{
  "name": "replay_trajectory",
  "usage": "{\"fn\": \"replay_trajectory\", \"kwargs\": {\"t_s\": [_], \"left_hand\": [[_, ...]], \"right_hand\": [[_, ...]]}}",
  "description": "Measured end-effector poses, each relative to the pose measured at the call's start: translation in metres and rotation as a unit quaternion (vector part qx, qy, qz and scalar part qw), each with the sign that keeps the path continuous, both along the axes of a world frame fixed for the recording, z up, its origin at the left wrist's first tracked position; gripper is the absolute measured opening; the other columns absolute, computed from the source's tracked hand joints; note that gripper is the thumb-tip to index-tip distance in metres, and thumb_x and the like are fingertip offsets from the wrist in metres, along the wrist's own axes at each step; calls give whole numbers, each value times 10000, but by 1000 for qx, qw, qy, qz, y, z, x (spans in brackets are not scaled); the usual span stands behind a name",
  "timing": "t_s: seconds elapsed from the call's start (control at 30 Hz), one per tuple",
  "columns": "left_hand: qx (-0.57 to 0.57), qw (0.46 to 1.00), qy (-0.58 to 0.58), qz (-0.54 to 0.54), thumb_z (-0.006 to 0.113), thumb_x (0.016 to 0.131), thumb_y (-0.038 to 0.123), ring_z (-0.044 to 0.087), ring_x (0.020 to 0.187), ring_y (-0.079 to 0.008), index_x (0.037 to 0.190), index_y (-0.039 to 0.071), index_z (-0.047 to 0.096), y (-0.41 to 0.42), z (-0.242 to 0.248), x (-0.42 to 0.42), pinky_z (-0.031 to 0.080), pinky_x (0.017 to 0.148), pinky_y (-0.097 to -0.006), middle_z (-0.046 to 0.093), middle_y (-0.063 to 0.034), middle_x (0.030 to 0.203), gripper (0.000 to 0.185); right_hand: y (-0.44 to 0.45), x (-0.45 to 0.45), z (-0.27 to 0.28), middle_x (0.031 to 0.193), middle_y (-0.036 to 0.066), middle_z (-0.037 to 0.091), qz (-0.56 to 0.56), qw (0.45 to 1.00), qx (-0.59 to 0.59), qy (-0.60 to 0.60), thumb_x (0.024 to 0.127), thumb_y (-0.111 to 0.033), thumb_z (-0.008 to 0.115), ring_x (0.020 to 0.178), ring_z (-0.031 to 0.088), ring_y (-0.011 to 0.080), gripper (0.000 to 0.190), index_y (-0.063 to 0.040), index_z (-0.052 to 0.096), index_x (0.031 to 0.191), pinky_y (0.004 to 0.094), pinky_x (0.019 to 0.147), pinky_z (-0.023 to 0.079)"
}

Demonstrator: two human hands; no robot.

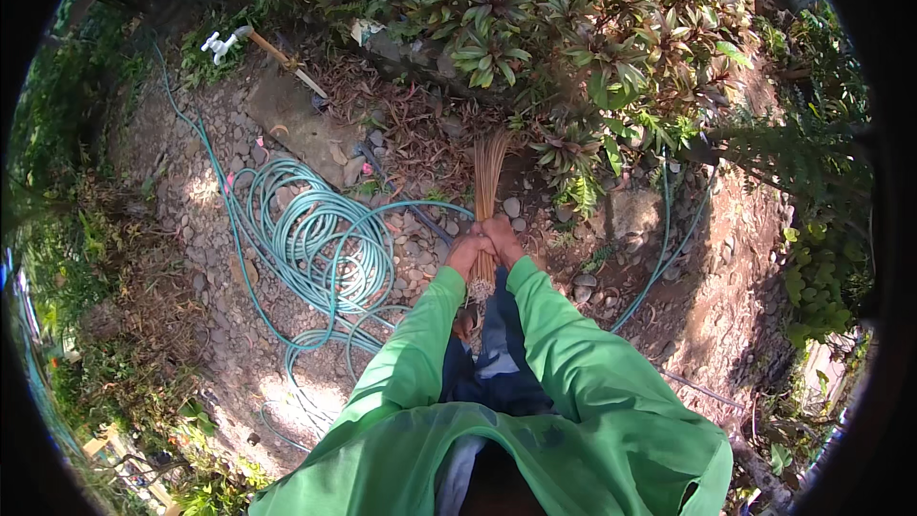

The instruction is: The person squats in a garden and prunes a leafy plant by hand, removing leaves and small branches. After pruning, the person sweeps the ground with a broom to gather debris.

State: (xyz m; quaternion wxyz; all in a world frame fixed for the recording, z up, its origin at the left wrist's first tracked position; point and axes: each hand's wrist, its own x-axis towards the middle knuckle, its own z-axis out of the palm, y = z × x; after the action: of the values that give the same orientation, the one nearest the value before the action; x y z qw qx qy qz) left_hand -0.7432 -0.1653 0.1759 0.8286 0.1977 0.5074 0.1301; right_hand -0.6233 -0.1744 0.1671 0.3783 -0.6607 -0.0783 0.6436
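Observation:
Both of my hands are wrapped around a stick broom (489, 170), a bundle of thin brown stems. My left hand (467, 254) grips it close to the bound butt end, which points back toward me. Just beyond, my right hand (501, 238) holds the same bundle, and the two hands touch. The loose tips of the stems fan out away from me over dry leaf litter (430, 129) at the foot of the plants. Part of the bundle is hidden under my fingers.
A coiled green garden hose (326, 229) lies on stony ground to the left, one strand running toward my hands. A white tap (221, 47) on a pipe stands at upper left. Leafy shrubs (494, 50) border the far side. More hose (666, 229) runs along the right.

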Motion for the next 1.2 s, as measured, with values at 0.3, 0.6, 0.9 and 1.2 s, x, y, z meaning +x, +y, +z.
{"fn": "replay_trajectory", "kwargs": {"t_s": [0.3, 0.6, 0.9, 1.2], "left_hand": [[-59, 990, 77, 102, 576, 662, -7, 592, 487, -222, 986, -19, 538, 12, 112, -29, 516, 450, -330, 607, -126, 676, 327], [-88, 993, 70, 31, 597, 662, 68, 587, 479, -233, 802, -41, 590, 116, 36, 17, 488, 431, -327, 596, -129, 644, 178], [-116, 990, 80, 21, 605, 658, 45, 614, 568, -202, 899, -40, 601, 80, 108, -14, 502, 510, -306, 605, -112, 652, 255], [-18, 996, 75, 42, 604, 669, 86, 604, 498, -222, 844, -23, 582, 176, 34, -77, 501, 426, -329, 601, -122, 651, 207]], "right_hand": [[18, -44, 75, 761, 92, 619, 67, 996, 54, -13, 696, -46, 637, 662, 584, 147, 320, 74, 588, 989, 304, 564, 470], [123, 7, -17, 783, 109, 607, 176, 983, 3, -51, 715, -54, 621, 639, 569, 196, 238, 81, 578, 907, 351, 565, 475], [77, -24, 72, 823, 114, 598, 0, 998, -58, 11, 670, -48, 663, 712, 600, 181, 430, 89, 523, 1053, 311, 595, 489], [172, -94, 9, 822, 130, 633, 104, 994, 10, -14, 675, -80, 665, 726, 612, 193, 298, 65, 597, 927, 330, 620, 484]]}}
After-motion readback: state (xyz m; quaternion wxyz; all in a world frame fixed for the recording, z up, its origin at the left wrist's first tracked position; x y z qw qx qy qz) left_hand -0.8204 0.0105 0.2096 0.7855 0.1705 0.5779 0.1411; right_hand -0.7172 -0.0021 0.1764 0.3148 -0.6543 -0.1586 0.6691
